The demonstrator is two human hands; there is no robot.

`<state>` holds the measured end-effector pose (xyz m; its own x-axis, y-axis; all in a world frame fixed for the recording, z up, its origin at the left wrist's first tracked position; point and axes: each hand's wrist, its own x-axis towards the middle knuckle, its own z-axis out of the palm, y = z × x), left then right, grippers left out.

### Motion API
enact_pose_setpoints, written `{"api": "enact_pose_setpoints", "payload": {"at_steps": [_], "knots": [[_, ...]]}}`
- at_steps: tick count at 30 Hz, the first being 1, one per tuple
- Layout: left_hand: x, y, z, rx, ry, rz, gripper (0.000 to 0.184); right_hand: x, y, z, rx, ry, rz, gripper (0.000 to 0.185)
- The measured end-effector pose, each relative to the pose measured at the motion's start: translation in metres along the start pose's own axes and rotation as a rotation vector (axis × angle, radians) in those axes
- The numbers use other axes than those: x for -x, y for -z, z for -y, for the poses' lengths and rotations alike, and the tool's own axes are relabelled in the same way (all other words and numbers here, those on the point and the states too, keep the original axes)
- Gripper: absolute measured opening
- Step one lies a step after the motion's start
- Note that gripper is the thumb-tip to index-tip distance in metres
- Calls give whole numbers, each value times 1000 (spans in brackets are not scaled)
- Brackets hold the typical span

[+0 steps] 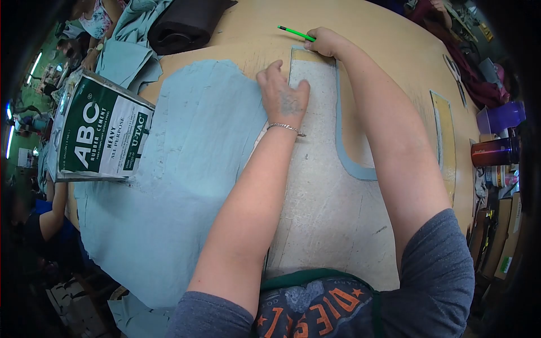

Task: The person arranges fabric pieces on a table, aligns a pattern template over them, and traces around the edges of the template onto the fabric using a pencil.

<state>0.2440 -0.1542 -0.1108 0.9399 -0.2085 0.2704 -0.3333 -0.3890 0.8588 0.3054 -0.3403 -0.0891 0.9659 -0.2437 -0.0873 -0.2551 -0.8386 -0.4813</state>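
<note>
My right hand (327, 43) is closed around a bright green pencil (294, 32) at the far end of a pale, worn template (338, 225). The pencil's dark end points away to the left. Beside the template's left edge, my left hand (283, 97) rests with thumb and fingers apart, holding nothing; some of its fingertips are hidden. Light blue material (191, 124) spreads out to the left of that hand. A light blue strip (341, 135) shows along the template's curved inner edge.
An ABC rubber cement can (101, 129) stands on the blue material. A dark roll (186, 25) lies at the back. Scissors (454, 79), a yellowish narrow template (445, 135), a purple container (501, 117) and a dark tumbler (495, 152) are on the right. Other people are at the left and back.
</note>
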Motion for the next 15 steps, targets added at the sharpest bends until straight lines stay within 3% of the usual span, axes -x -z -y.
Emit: {"api": "enact_pose_setpoints", "payload": {"at_steps": [2, 8, 14, 15], "knots": [[2, 3, 3, 186, -24, -116, 41, 0, -1, -1, -9, -2, -7, 26], [-2, 4, 17, 503, 150, -202, 26, 1, 1, 3, 19, -18, 1, 27], [-14, 7, 43, 462, 270, 2, 24, -4, 0, -1, 34, -40, 27, 31], [-11, 8, 38, 221, 47, 56, 26, -3, 1, 1, 45, -37, 33, 31]]}}
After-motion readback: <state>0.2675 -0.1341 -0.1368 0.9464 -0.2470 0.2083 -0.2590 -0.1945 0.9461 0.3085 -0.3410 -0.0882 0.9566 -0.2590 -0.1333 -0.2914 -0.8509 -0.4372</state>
